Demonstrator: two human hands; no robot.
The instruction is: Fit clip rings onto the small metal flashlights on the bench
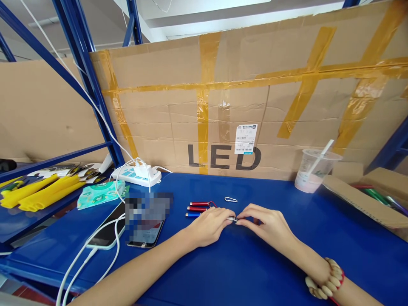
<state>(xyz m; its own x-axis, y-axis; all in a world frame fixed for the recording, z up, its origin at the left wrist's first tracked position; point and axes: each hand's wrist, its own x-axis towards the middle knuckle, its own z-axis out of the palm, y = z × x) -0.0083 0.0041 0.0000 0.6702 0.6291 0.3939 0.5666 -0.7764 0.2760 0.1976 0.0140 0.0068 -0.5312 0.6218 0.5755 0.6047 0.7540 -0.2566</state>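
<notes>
Forearms [146, 272] cropped, the left hand [209, 224] and right hand [270, 225] have fingers [249, 208] pinching a half-hidden, perhaps silvery tube [231, 219].

Silver piece [231, 219] partly hidden by left fingers [222, 215]; phone screen [149, 229] pixelated.

Landmark: clip [231, 199], metal by its sheen. Desk [255, 267] under it: smooth, blue-painted, semi-gloss. Left of clip: red tubes [198, 204] and blue tube [191, 215], glossy, metallic-looking. Nearer than clip: silvery tube [230, 218], shiny; exact material unclear. Behind clip: cardboard [159, 127], matt, creased; tape [204, 110] on it, glossy film; label [246, 139], paper. Right of clip: cup [319, 170], clear thin plastic; beads [333, 278], nearer, smooth, wood-like. Well left of clip: phone [111, 231], glassy, dark gloss; power strip [126, 173], smooth white plastic.
</notes>
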